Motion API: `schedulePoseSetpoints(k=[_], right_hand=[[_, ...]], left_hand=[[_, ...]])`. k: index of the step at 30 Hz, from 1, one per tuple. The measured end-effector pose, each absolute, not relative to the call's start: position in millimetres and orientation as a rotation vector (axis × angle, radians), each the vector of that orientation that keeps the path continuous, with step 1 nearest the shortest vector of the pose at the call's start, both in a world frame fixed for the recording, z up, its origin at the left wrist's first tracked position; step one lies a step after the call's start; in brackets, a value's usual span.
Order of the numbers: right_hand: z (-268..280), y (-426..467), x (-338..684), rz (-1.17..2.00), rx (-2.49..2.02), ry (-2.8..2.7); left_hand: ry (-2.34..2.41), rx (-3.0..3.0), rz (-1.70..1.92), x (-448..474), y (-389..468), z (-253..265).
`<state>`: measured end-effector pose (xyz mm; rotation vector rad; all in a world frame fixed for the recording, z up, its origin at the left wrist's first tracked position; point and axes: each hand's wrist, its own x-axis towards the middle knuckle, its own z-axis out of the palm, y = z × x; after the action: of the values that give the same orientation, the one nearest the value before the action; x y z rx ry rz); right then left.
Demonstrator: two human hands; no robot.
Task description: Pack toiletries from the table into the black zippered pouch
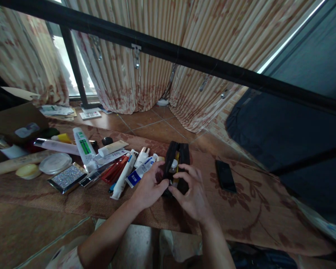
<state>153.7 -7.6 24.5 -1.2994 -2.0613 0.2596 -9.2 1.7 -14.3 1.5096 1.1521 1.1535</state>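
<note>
The left hand (150,185) and right hand (193,192) are pinching the sides of a black bag (171,151) on the worktop (252,213). Opening looks done: a bottle (174,164) is sitting inside. Many tubes (123,175) are lying outside, to the left.

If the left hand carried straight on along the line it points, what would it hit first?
The open black pouch: the left hand is at its left side, fingers apparently touching it, so that side comes first. Exact contact depth is unclear.
</note>
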Motion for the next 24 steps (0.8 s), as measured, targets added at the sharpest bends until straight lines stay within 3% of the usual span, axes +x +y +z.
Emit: schedulePoseSetpoints(k=[24], right_hand=[[12.4,-0.9,142.7,0.164,-1.451,-1.776]], left_hand=[[1.097,1.535,1.128,-9.7,-1.0,-11.6]])
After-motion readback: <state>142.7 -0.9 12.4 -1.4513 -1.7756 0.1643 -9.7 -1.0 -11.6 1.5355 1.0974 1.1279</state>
